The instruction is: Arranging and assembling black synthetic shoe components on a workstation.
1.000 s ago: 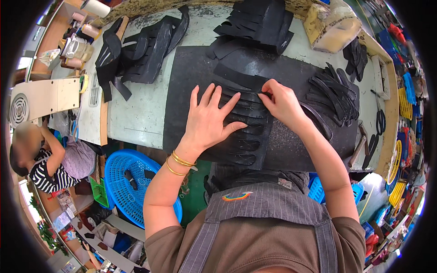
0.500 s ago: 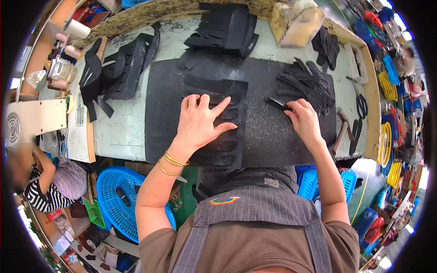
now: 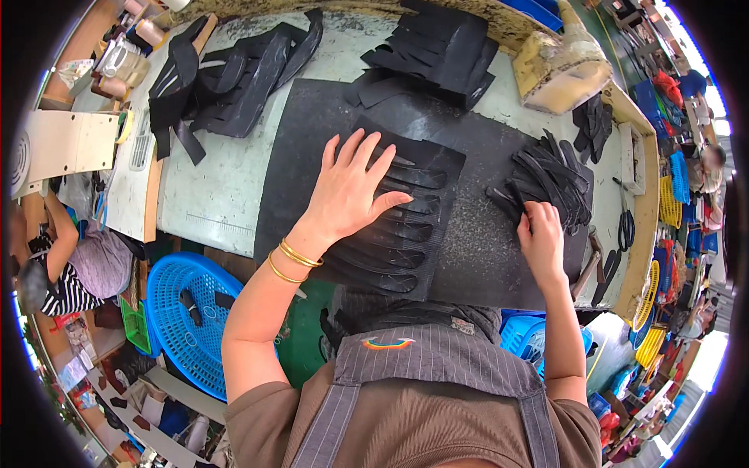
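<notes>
My left hand has its fingers spread over the left part of a flat black panel. Several dark, round-ended strips lie side by side on that panel, their left parts partly hidden by the hand. My right hand is closed at the near left edge of a loose pile of black strips. Thumb and forefinger pinch the end of one black strip; its exact outline blends into the pile. Both panel and pile rest on a large black mat.
Stacked black pieces lie at the back, with more black pieces at the left. A yellowed block-like container stands back right. Black-handled scissors and a hammer lie right. A blue basket stands below; another person sits left.
The whole view has shifted. My right hand has gone from holding a strip beside the pile to the pile's edge. My left hand has moved off the uppermost strip's right end, uncovering it.
</notes>
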{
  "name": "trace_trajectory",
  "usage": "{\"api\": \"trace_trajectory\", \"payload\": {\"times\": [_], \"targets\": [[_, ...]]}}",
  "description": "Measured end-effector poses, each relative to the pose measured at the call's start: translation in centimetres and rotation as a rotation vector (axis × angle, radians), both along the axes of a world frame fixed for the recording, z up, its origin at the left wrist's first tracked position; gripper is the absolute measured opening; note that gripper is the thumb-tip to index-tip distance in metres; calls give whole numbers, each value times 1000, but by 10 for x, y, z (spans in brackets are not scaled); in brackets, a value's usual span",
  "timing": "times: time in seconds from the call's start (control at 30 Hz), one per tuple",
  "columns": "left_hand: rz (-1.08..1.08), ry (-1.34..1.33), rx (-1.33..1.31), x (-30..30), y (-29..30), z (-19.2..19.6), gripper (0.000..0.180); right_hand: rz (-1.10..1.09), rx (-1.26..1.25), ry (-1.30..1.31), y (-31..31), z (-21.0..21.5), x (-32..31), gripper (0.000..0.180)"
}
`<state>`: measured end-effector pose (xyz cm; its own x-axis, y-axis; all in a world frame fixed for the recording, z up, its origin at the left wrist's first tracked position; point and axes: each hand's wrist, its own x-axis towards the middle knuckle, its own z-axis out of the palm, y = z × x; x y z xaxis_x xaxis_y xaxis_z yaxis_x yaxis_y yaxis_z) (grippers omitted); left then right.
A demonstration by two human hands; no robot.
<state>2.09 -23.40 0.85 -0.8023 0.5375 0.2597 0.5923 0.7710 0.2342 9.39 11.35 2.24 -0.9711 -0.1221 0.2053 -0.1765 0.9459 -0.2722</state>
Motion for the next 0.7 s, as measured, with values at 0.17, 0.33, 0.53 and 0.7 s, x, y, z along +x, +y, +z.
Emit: {"api": "trace_trajectory", "payload": {"times": [0.17,0.33,0.53,0.7], "targets": [[-2,24,30,-3,-6,0,71,-108,-155,49,-1,13,-17,10],[27,24,59,-2,-14,-2,76,152,-540,-204,-99,59,-60,14],[3,34,72,-6,-12,2,75,264,-525,-390,-169,8,-139,17],[-8,17,79,-8,-13,1,73,226,-556,-545,-164,2,-146,17]]}}
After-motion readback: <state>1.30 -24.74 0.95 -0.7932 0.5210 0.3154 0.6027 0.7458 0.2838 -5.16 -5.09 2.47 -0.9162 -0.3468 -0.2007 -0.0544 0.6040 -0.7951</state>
